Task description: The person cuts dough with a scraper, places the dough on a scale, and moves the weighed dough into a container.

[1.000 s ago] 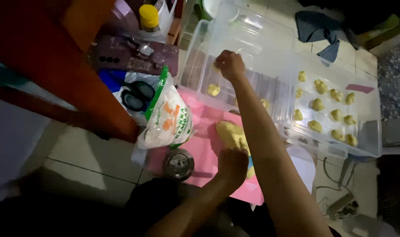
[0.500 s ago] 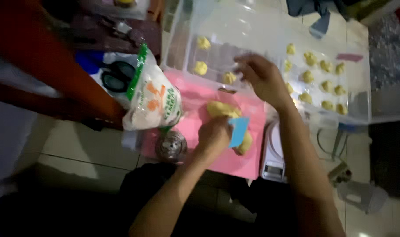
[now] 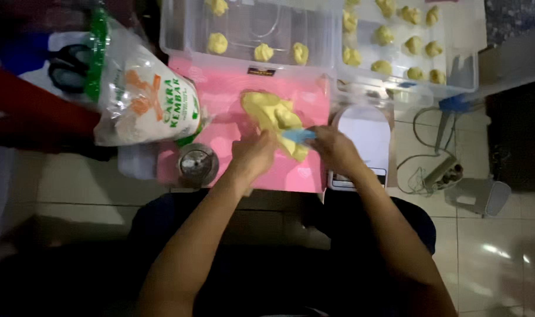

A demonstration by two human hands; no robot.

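Observation:
A lump of yellow dough (image 3: 272, 115) lies on a pink mat (image 3: 232, 94). My left hand (image 3: 253, 154) rests on the mat against the dough's near edge. My right hand (image 3: 336, 149) holds a light blue scraper (image 3: 299, 135) that presses into the near end of the dough. Behind the mat stand a clear plastic tub (image 3: 185, 29) and a clear tray (image 3: 461, 41), both holding several small yellow dough balls (image 3: 263, 52).
A white flour bag (image 3: 147, 103) leans at the mat's left, beside a red table leg (image 3: 33, 114). A small round metal tin (image 3: 197, 163) sits at the mat's near left corner. A white kitchen scale (image 3: 364, 138) stands right of the mat, with a cable (image 3: 426, 147) on the tiles.
My right hand has come back from the clear tub to the dough and now grips the blue scraper. The camera has tilted down toward the mat.

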